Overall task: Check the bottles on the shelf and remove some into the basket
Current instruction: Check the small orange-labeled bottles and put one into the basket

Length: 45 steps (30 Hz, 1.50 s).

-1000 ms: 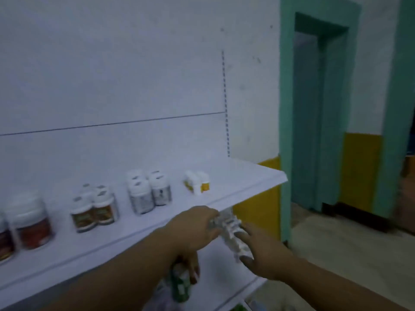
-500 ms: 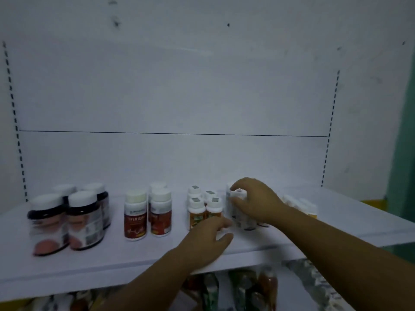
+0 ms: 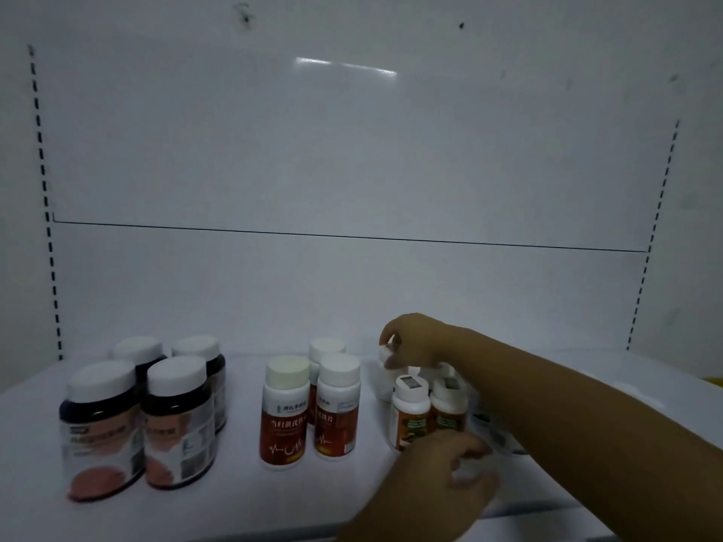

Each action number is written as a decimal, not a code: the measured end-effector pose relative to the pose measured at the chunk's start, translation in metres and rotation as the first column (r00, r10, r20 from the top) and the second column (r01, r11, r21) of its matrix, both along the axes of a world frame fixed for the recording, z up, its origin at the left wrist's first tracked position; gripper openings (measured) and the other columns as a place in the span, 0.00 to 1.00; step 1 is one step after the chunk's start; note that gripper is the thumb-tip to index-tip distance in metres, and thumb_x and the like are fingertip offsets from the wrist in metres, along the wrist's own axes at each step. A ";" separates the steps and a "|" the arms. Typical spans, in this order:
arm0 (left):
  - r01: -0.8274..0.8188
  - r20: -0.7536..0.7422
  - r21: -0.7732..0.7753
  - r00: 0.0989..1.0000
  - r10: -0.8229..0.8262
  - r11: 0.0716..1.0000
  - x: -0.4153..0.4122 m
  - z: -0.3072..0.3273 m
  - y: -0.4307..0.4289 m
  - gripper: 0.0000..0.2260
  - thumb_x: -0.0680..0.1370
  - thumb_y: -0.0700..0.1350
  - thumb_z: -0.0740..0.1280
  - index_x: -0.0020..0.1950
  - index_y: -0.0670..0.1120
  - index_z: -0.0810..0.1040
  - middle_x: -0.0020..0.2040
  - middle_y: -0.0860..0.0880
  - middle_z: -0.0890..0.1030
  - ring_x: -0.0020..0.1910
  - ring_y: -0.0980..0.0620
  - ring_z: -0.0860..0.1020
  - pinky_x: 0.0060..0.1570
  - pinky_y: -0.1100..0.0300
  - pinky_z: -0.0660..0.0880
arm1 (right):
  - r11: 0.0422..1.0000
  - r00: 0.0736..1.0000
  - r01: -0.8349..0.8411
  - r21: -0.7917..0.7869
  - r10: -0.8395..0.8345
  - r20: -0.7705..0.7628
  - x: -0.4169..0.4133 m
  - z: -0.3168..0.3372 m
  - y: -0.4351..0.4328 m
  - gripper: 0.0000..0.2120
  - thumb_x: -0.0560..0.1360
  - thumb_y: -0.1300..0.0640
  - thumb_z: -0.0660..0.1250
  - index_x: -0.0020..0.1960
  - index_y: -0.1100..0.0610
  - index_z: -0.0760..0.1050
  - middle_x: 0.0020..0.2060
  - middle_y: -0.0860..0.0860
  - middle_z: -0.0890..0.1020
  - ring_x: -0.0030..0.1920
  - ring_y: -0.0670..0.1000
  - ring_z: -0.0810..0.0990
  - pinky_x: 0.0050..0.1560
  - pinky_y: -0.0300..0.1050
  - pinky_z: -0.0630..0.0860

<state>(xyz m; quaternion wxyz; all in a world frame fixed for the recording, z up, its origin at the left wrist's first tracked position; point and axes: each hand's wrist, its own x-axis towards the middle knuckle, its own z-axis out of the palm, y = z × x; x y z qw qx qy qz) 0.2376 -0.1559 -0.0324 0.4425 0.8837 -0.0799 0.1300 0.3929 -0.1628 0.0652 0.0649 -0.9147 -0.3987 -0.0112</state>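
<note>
White shelf (image 3: 242,498), lit dimly, white back panel (image 3: 352,150) with slotted uprights at both sides.

Far left group: four dark jars (image 3: 102,432) with white caps, two near, two far, standing upright and close together. Labels show a reddish patch; print blurred.

Centre group: three red-labelled bottles (image 3: 285,414) with white caps, upright. Two stand side by side at the near edge of the group, one behind them, partly hidden.

Right group: small orange-labelled bottles (image 3: 410,412), white caps with a grey square on top. Two show clearly, touching side by side; more white bottles behind them, mostly hidden by the arm.

Right hand (image 3: 416,340): reaching in from the right over the small bottles, its grip clamped on a small white bottle (image 3: 385,356) at the far side of that group, thumb and fingers around the cap. Whether this bottle is lifted or on the shelf: cannot tell.

Left hand (image 3: 450,471): low at the near edge of the shelf, just in front of the orange-labelled bottles, fingers spread apart and blurred, holding nothing visible.

Basket not in view.
</note>
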 end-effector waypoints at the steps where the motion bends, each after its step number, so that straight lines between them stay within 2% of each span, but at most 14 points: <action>1: 0.014 -0.038 -0.026 0.999 -0.015 1.000 0.001 0.001 0.001 0.15 0.75 0.51 0.66 0.62 0.55 0.75 0.63 0.56 0.75 0.61 0.57 0.73 0.64 0.61 0.70 | 0.999 1.000 -0.012 0.044 0.012 0.013 -0.001 0.003 -0.003 0.21 0.72 0.50 0.70 0.63 0.54 0.74 0.60 0.52 0.77 0.57 0.52 0.75 0.55 0.43 0.72; 5: 0.033 -0.144 -0.170 0.988 -0.058 0.985 0.010 -0.001 0.004 0.14 0.73 0.51 0.69 0.59 0.59 0.76 0.57 0.59 0.78 0.58 0.60 0.75 0.63 0.59 0.72 | 0.940 0.999 -0.038 0.340 0.040 0.003 -0.011 0.028 -0.031 0.19 0.71 0.44 0.70 0.58 0.53 0.77 0.54 0.53 0.81 0.51 0.50 0.78 0.52 0.44 0.76; 10: 0.023 -0.138 -0.452 0.986 -0.095 0.892 0.011 0.001 0.001 0.12 0.65 0.50 0.73 0.47 0.56 0.82 0.45 0.48 0.82 0.49 0.49 0.80 0.59 0.53 0.76 | 0.745 0.986 0.024 0.667 0.094 -0.140 -0.044 0.059 -0.089 0.16 0.71 0.43 0.68 0.47 0.56 0.78 0.44 0.52 0.82 0.45 0.53 0.82 0.48 0.48 0.80; 11: -0.010 -0.136 -0.568 0.987 -0.082 0.823 0.011 0.007 -0.002 0.10 0.68 0.49 0.72 0.49 0.53 0.82 0.43 0.44 0.82 0.47 0.45 0.80 0.56 0.50 0.77 | 0.729 0.983 0.033 0.684 0.101 -0.154 -0.051 0.062 -0.101 0.16 0.71 0.44 0.68 0.46 0.57 0.78 0.43 0.53 0.82 0.44 0.53 0.81 0.46 0.47 0.80; 13: -0.054 -0.156 -0.827 0.979 -0.135 0.560 0.009 0.019 -0.013 0.08 0.77 0.47 0.64 0.53 0.47 0.77 0.46 0.39 0.82 0.47 0.40 0.81 0.47 0.48 0.78 | 0.728 0.980 0.051 0.683 0.095 -0.174 -0.065 0.065 -0.127 0.18 0.71 0.43 0.69 0.44 0.59 0.78 0.40 0.53 0.82 0.40 0.50 0.80 0.41 0.43 0.79; 16: 0.020 -0.049 -0.980 0.939 -0.339 0.197 -0.006 0.040 -0.047 0.16 0.74 0.53 0.60 0.54 0.43 0.76 0.53 0.36 0.82 0.48 0.38 0.82 0.45 0.46 0.80 | 0.769 0.983 0.104 0.630 0.017 -0.184 -0.082 0.061 -0.167 0.24 0.68 0.39 0.69 0.43 0.62 0.77 0.34 0.53 0.80 0.33 0.47 0.77 0.37 0.41 0.76; 18: 0.071 0.045 -0.996 0.907 -0.418 0.048 -0.011 0.041 -0.074 0.20 0.69 0.49 0.64 0.56 0.40 0.76 0.51 0.37 0.83 0.44 0.40 0.84 0.42 0.49 0.81 | 0.797 0.986 0.149 0.585 -0.077 -0.147 -0.092 0.052 -0.194 0.26 0.67 0.36 0.68 0.40 0.61 0.76 0.31 0.52 0.79 0.30 0.47 0.76 0.36 0.43 0.75; 20: 0.039 0.038 -0.999 0.892 -0.450 -0.008 -0.009 0.035 -0.102 0.20 0.66 0.47 0.65 0.54 0.38 0.77 0.47 0.36 0.84 0.40 0.41 0.84 0.37 0.52 0.82 | 0.805 0.979 0.200 0.559 -0.181 -0.089 -0.100 0.041 -0.224 0.27 0.68 0.35 0.65 0.40 0.61 0.75 0.31 0.53 0.78 0.30 0.47 0.76 0.36 0.44 0.75; 23: -0.049 -0.030 -0.999 0.824 -0.565 -0.019 -0.007 0.022 -0.143 0.20 0.65 0.51 0.65 0.47 0.37 0.80 0.43 0.36 0.84 0.35 0.43 0.84 0.29 0.55 0.81 | 0.770 0.962 0.271 0.577 -0.237 -0.137 -0.112 0.027 -0.275 0.24 0.72 0.39 0.64 0.46 0.62 0.76 0.38 0.55 0.80 0.34 0.49 0.77 0.35 0.44 0.77; 29: -0.120 -0.139 -0.990 0.684 -0.716 0.078 -0.005 -0.006 -0.222 0.25 0.66 0.55 0.64 0.55 0.38 0.77 0.42 0.36 0.84 0.32 0.46 0.83 0.26 0.60 0.80 | 0.701 0.900 0.432 0.567 -0.300 -0.314 -0.137 0.000 -0.378 0.14 0.73 0.49 0.68 0.50 0.59 0.79 0.44 0.54 0.83 0.39 0.51 0.81 0.37 0.41 0.79; 33: -0.151 -0.223 -0.975 0.574 -0.788 0.166 -0.007 -0.030 -0.272 0.24 0.69 0.55 0.63 0.55 0.38 0.77 0.41 0.37 0.83 0.25 0.51 0.78 0.21 0.67 0.73 | 0.597 0.825 0.558 0.576 -0.329 -0.459 -0.153 -0.030 -0.437 0.11 0.73 0.53 0.69 0.49 0.60 0.80 0.43 0.55 0.83 0.41 0.51 0.82 0.43 0.47 0.82; 39: -0.244 -0.395 -0.918 0.491 -0.776 0.312 -0.010 -0.095 -0.333 0.20 0.67 0.51 0.66 0.53 0.39 0.77 0.41 0.39 0.82 0.29 0.49 0.79 0.24 0.64 0.76 | 0.411 0.656 0.755 0.511 -0.442 -0.612 -0.177 -0.106 -0.502 0.12 0.72 0.56 0.71 0.50 0.64 0.79 0.46 0.59 0.83 0.43 0.52 0.83 0.44 0.43 0.82; 42: -0.281 -0.476 -0.878 0.412 -0.777 0.389 -0.007 -0.144 -0.350 0.20 0.67 0.49 0.67 0.55 0.39 0.77 0.43 0.39 0.83 0.36 0.48 0.82 0.31 0.60 0.80 | 0.309 0.552 0.834 0.457 -0.468 -0.690 -0.188 -0.152 -0.520 0.10 0.72 0.58 0.71 0.51 0.61 0.81 0.47 0.56 0.84 0.43 0.49 0.83 0.45 0.41 0.82; 45: -0.259 -0.561 -0.828 0.348 -0.751 0.498 -0.002 -0.197 -0.361 0.14 0.73 0.50 0.66 0.53 0.42 0.78 0.41 0.44 0.84 0.38 0.50 0.82 0.33 0.61 0.80 | 0.217 0.459 0.888 0.406 -0.474 -0.751 -0.197 -0.205 -0.531 0.08 0.72 0.57 0.71 0.51 0.56 0.82 0.46 0.51 0.85 0.42 0.47 0.82 0.44 0.39 0.80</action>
